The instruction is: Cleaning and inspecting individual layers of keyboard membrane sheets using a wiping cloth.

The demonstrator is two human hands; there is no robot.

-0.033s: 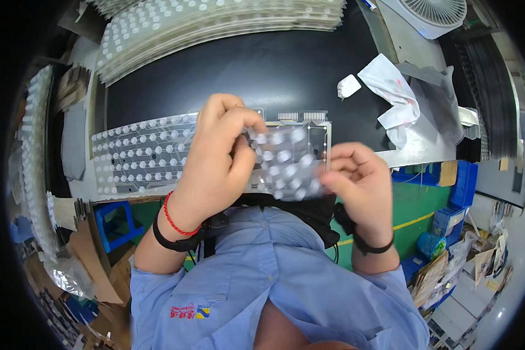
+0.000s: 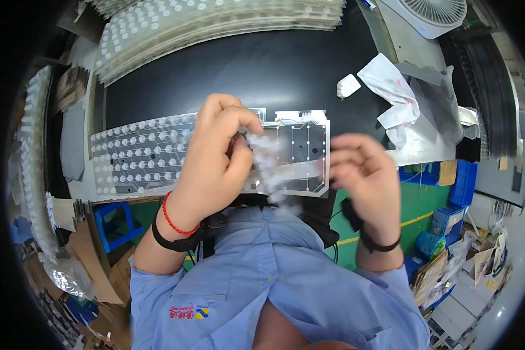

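A clear keyboard membrane sheet [image 2: 146, 154] with printed lines and rows of white domes lies along the table's near edge. My left hand [image 2: 219, 151] rests over its middle, thumb and fingers closed on a small clear sheet with white domes [image 2: 265, 163]. That piece hangs edge-on and blurred. Beneath it the membrane's right end [image 2: 316, 150] shows bare lines and dots. My right hand [image 2: 361, 175] is just off the right edge with curled, blurred fingers. A faint translucent strip [image 2: 300, 170] runs toward these fingertips; what they grip is unclear.
Tall stacks of similar domed sheets [image 2: 216, 26] stand at the back. To the right lie a white cloth [image 2: 394, 96], a small white wad [image 2: 348, 86] and grey film [image 2: 437, 96]. A fan [image 2: 431, 14] stands back right. Blue crates [image 2: 464, 184] sit below the table.
The small domed sheet has swung left and turned edge-on, uncovering the membrane's right end. My right hand has moved slightly right, away from it. My left hand has barely moved.
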